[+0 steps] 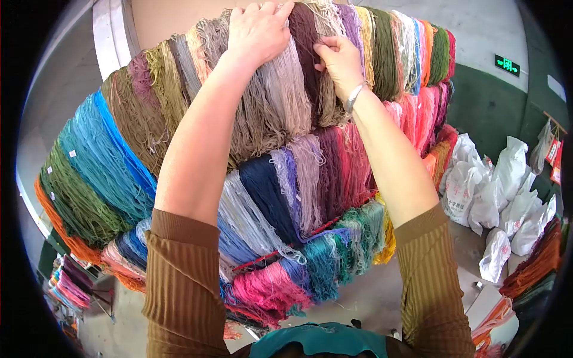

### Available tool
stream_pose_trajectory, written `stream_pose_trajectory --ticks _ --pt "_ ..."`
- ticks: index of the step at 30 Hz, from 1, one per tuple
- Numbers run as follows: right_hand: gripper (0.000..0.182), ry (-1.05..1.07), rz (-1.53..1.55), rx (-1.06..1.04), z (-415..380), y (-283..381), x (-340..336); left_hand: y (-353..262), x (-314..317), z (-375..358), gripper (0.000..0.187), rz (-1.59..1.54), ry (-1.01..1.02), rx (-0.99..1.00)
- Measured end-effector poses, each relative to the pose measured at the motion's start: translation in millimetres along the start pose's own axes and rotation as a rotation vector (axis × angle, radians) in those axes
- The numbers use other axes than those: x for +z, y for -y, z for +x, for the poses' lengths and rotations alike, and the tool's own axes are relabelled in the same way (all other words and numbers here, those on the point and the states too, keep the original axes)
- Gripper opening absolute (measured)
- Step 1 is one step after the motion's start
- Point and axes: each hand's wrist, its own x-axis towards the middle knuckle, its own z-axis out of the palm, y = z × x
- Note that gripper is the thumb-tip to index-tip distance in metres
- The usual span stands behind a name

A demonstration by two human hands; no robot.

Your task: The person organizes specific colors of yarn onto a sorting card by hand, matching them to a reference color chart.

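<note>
Thread skeins in many colours hang in tiers on a rack in front of me. My left hand lies over the top of the grey-beige skeins, its fingers spread and partly curled over the upper edge. To its right, my right hand is closed in a pinch, thumb and forefinger together on thread at the edge of the dark brown skein. A beige skein hangs just below this hand. Exactly which strands are pinched is hard to make out.
Below hang navy skeins, pink skeins and teal skeins. White plastic bags stand on the floor at the right. More thread hangs at the lower left. A green exit sign is on the wall.
</note>
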Motion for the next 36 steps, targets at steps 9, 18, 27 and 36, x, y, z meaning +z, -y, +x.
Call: stream_pose_trajectory --ticks 9,18,27,36 --pt "0.025 0.031 -0.413 -0.171 8 -12 -5 1 3 -1 0.05 -0.008 -0.012 0.002" --pt "0.012 -0.146 -0.158 -0.194 -13 0 -7 -11 -23 1 0.049 0.025 0.076 -0.036" --pt "0.015 0.197 -0.522 -0.273 -59 26 -19 -18 -5 1 0.052 -0.151 -0.01 0.001" --pt "0.011 0.629 -1.533 -0.137 -259 -8 -153 -20 -1 1 0.049 -0.015 -0.105 0.05"
